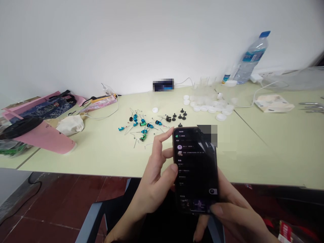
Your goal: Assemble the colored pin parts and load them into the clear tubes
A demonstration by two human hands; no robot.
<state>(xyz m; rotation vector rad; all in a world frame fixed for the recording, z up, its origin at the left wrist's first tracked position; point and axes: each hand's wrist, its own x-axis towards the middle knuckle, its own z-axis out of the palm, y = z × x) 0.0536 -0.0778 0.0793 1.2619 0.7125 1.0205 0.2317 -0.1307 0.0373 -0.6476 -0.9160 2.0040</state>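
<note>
A smartphone [196,168] with a dark screen of list entries is held upright over the table's front edge. My left hand [155,182] grips its left side, thumb on the edge and fingers behind. Around the lower right corner closes my right hand [235,209], its thumb on the bottom of the screen and a finger showing below. Beyond the phone lie several small blue metal parts [150,126] with thin wires, and green ones [143,137] among them. Black knob-like pieces [180,116] stand just behind the phone's top edge.
On the left a pink cup [48,136] with a black lid lies tilted near a white cloth [71,125]. White round lids [205,108] and clear containers gather at the back right. A water bottle [253,59] stands by the wall. A white cable [255,92] crosses the right side.
</note>
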